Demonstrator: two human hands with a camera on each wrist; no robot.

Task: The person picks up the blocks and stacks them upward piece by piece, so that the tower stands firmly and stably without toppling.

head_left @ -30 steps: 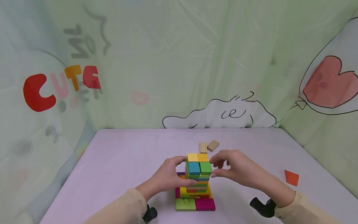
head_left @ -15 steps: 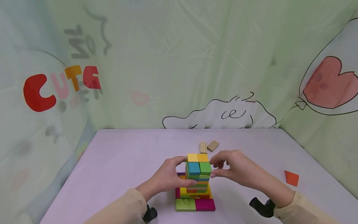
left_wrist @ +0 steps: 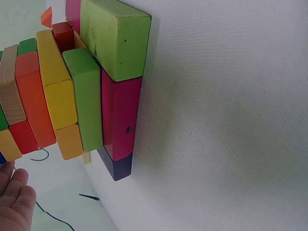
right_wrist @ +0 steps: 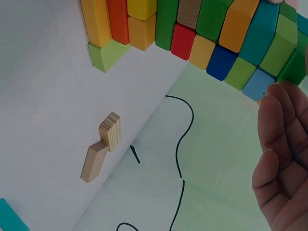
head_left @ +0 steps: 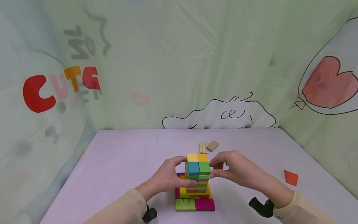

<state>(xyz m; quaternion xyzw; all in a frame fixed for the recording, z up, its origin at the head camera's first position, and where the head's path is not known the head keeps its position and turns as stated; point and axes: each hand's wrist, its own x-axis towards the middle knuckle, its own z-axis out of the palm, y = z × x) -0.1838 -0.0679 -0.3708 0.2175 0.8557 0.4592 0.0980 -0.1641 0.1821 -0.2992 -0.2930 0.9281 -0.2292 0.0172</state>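
Observation:
A tower of coloured wooden blocks [head_left: 199, 188] stands upright on the table, with lime and magenta blocks at its foot. My left hand [head_left: 167, 175] holds it from the left, thumb across the front and fingers toward the back. At the upper right side, my right hand [head_left: 236, 168] touches the tower with thumb and index fingertips, beside the top green block [head_left: 204, 168]. A blue block [head_left: 193, 169] sits left of that one, with yellowish blocks [head_left: 197, 157] behind them. In the right wrist view my fingers [right_wrist: 274, 120] reach the tower's upper end; the thumb is hidden there.
Two plain wooden blocks, one grooved-looking [head_left: 203, 147] and one tilted [head_left: 213, 146], lie behind the tower. An orange-red block [head_left: 291, 178] lies on the right of the table. A teal piece [right_wrist: 12, 215] shows at the right wrist view's edge. A printed curtain [head_left: 156, 62] surrounds the table.
Almost nothing moves. The top green block shifts very slightly left, and my right fingertips follow it; my left hand stays in place.

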